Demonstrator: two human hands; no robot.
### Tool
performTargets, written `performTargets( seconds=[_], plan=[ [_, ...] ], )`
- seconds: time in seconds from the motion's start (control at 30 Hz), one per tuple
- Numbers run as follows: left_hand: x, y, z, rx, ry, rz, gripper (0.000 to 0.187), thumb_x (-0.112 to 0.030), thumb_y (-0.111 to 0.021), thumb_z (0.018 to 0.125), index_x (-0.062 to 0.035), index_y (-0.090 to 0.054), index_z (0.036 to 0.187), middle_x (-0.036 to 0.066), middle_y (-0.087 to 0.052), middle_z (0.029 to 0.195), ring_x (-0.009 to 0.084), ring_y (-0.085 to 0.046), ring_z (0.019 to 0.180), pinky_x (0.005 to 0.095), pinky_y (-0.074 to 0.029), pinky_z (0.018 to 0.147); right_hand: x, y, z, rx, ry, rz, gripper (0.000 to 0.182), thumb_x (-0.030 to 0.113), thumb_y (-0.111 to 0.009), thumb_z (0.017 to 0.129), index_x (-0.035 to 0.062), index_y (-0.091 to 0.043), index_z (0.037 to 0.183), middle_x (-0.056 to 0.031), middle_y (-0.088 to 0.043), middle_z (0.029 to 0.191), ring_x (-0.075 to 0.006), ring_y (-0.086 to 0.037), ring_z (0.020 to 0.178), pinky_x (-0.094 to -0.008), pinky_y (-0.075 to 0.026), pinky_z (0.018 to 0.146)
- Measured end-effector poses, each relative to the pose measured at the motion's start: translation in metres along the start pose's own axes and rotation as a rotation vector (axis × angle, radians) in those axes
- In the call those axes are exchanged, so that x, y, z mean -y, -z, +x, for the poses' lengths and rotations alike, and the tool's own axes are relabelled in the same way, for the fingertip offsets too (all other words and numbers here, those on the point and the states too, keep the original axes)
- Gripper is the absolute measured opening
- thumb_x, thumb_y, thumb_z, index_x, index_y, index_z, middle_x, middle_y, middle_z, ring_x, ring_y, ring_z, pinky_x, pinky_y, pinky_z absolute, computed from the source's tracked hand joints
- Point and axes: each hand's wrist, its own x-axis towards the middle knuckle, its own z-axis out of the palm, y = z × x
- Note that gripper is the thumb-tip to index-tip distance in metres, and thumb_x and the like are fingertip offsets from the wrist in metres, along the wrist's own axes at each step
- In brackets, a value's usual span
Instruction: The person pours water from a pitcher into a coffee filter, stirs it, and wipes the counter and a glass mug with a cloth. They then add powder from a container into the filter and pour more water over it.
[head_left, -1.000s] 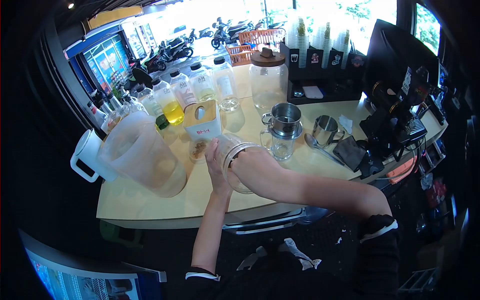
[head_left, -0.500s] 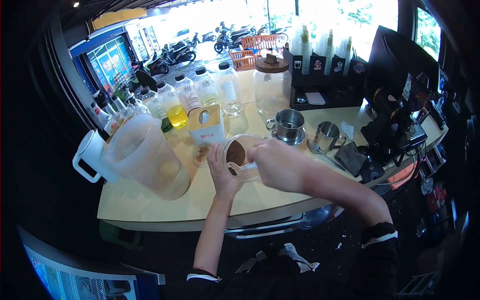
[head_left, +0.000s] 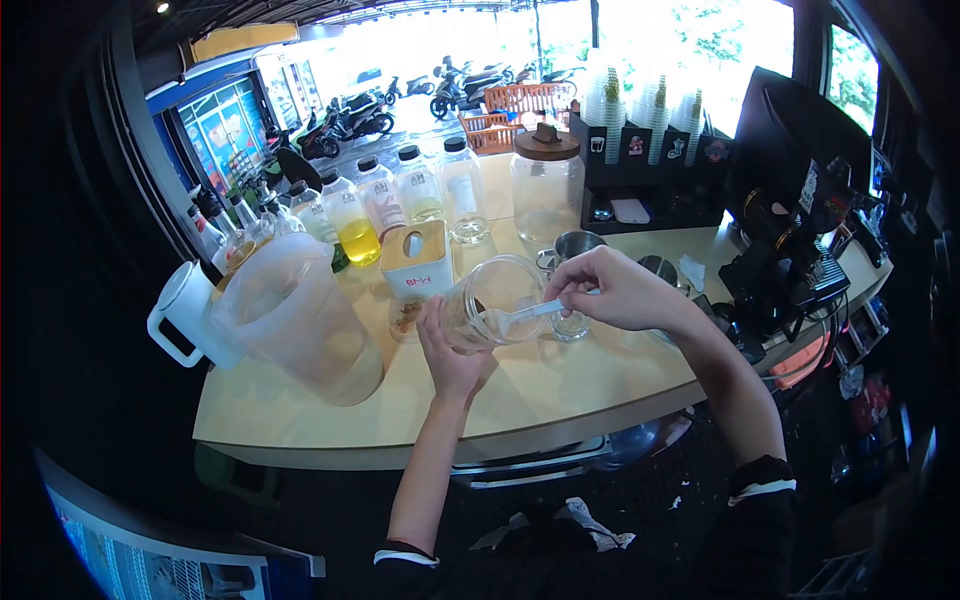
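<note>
My left hand [head_left: 450, 355] is wrapped round a clear jar [head_left: 505, 270] with brown powder inside. The jar leans over, its mouth turned to the right. Pinched in my right hand [head_left: 612, 290] is the handle of a pale plastic scoop [head_left: 525, 314]; its bowl is inside the jar near the powder. Behind my right hand stands a metal cup [head_left: 580, 242], partly covered, with a glass [head_left: 570, 326] below it. A small dish [head_left: 405, 320] with brown bits lies just left of the jar, in front of a white tissue box [head_left: 417, 272].
A large frosted pitcher [head_left: 295, 320] and a white jug [head_left: 190, 315] occupy the left side. Capped bottles [head_left: 357, 235] line the back beside a wood-lidded glass jar [head_left: 547, 190]. A black cup rack [head_left: 650, 165] and a coffee machine [head_left: 790, 240] stand at right.
The jar has tipped so its mouth faces right. My right hand has moved right and slightly up, drawing the scoop back towards the jar's mouth.
</note>
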Motion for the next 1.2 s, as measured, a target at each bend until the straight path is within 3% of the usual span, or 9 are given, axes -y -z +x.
performTargets(
  seconds=[0.07, 0.17, 0.23, 0.47, 0.73, 1.03, 1.2],
  plan=[
    [0.000, 0.000, 0.000, 0.000, 0.003, -0.002, 0.107, -0.006, -0.086, 0.044, -0.0080, -0.032, 0.137, 0.013, -0.039, 0.128, 0.0328, -0.040, 0.121, 0.0438, -0.035, 0.104, 0.001, 0.000, -0.002, 0.015, -0.034, -0.022, 0.018, -0.001, -0.052, 0.081, -0.0044, -0.066, 0.091, -0.0059, -0.064, 0.077, -0.0088, -0.060, 0.071, -0.0242, -0.047, 0.067],
    [0.000, 0.001, -0.001, 0.013, 0.000, -0.012, 0.106, -0.007, -0.086, 0.045, -0.0079, -0.032, 0.137, 0.013, -0.038, 0.129, 0.0330, -0.040, 0.122, 0.0438, -0.035, 0.105, -0.004, -0.001, -0.004, -0.016, 0.025, -0.010, 0.023, 0.003, -0.048, 0.078, -0.0053, -0.067, 0.088, -0.0081, -0.065, 0.070, -0.0107, -0.058, 0.063, -0.0243, -0.046, 0.059],
    [0.000, 0.001, -0.001, 0.007, 0.023, -0.035, 0.106, -0.008, -0.086, 0.046, -0.0078, -0.031, 0.137, 0.014, -0.038, 0.129, 0.0332, -0.039, 0.122, 0.0440, -0.034, 0.105, -0.002, 0.002, -0.004, 0.009, -0.081, 0.006, 0.019, -0.002, -0.053, 0.081, -0.0044, -0.067, 0.093, -0.0053, -0.065, 0.078, -0.0081, -0.060, 0.073, -0.0230, -0.047, 0.068],
    [-0.004, 0.003, 0.001, -0.004, -0.014, 0.019, 0.102, -0.012, -0.087, 0.050, -0.0077, -0.031, 0.136, 0.016, -0.040, 0.126, 0.0354, -0.041, 0.119, 0.0444, -0.037, 0.102, -0.007, 0.005, -0.007, 0.027, -0.056, 0.048, 0.019, -0.003, -0.052, 0.081, -0.0046, -0.067, 0.093, -0.0050, -0.065, 0.080, -0.0073, -0.059, 0.072, -0.0221, -0.047, 0.067],
    [-0.002, 0.002, 0.000, 0.000, 0.001, -0.027, 0.104, -0.009, -0.086, 0.048, -0.0068, -0.030, 0.137, 0.014, -0.038, 0.129, 0.0333, -0.039, 0.121, 0.0447, -0.035, 0.104, -0.005, 0.010, -0.011, 0.070, -0.046, 0.182, 0.021, 0.001, -0.054, 0.081, -0.0020, -0.067, 0.097, -0.0025, -0.065, 0.075, -0.0025, -0.053, 0.065, -0.0179, -0.039, 0.058],
    [-0.005, 0.003, 0.000, 0.013, 0.035, -0.015, 0.105, -0.012, -0.087, 0.046, -0.0072, -0.032, 0.135, 0.014, -0.039, 0.126, 0.0317, -0.040, 0.119, 0.0435, -0.035, 0.102, -0.009, 0.029, -0.008, 0.051, -0.124, 0.415, 0.018, 0.001, -0.057, 0.082, -0.0034, -0.067, 0.097, -0.0029, -0.065, 0.073, -0.0032, -0.050, 0.058, -0.0171, -0.039, 0.052],
    [-0.004, 0.002, -0.001, 0.012, 0.086, -0.027, 0.102, -0.018, -0.088, 0.049, -0.0041, -0.033, 0.133, 0.016, -0.041, 0.123, 0.0348, -0.042, 0.117, 0.0448, -0.037, 0.101, -0.011, 0.052, -0.003, 0.027, -0.109, 0.368, 0.018, 0.003, -0.059, 0.083, -0.0027, -0.067, 0.098, -0.0032, -0.065, 0.074, -0.0027, -0.051, 0.058, -0.0169, -0.040, 0.052]
  ],
)
